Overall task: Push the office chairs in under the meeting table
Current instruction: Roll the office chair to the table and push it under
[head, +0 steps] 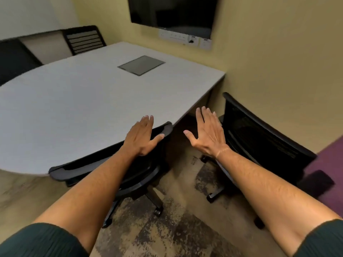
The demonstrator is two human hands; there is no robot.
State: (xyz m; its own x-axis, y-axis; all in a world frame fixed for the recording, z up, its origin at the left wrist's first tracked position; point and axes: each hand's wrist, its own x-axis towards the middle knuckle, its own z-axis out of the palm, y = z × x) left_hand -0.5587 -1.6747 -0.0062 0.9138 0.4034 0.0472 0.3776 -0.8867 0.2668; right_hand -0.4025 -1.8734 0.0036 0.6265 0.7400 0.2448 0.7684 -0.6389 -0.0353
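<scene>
Four black chairs, one grey table, two bare hands.
Near chair (111,164), curved top rail, sits tucked against the rounded table (74,101) edge; mesh-backed chair (259,138) stands out by the wall; two more (83,38) (14,58) at the far side. Left hand (143,140) rests flat on the rail, right hand (207,134) hovers, fingers (204,115) spread wide, holding nothing.

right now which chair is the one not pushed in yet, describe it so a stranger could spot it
Start at the grey meeting table and follow its near edge to the right corner by the yellow wall. Just past that corner stands a black mesh-backed chair, clear of the tabletop and angled toward the wall. The chair under the left hand has its backrest against the table edge.
</scene>
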